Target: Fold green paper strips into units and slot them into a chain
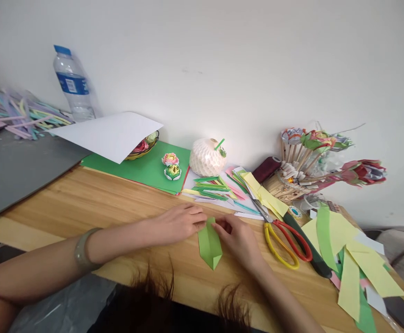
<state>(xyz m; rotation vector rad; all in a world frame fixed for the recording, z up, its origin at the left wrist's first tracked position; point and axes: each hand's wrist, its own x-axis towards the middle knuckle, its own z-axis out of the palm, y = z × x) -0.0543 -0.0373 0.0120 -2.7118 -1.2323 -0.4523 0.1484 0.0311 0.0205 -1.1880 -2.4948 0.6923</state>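
Note:
A green paper strip point(210, 244) lies on the wooden table between both hands, its near end folded to a point. My left hand point(184, 223) is closed at the strip's upper left corner, fingertips on the paper. On the opposite side my right hand point(235, 237) pinches the upper right edge between thumb and fingers. Beyond the hands are folded green strips point(212, 188) and a white textured ball-shaped object point(208, 157). Scissors with red and yellow handles point(274, 226) rest to the right of my right hand.
Yellow and green paper pieces point(354, 259) cover the right end. A basket of paper flowers point(285, 185) stands by the wall. Small paper flowers point(172, 172) sit on green sheets point(136, 175). A bottle point(70, 85) and pipe cleaners point(21, 113) are at left.

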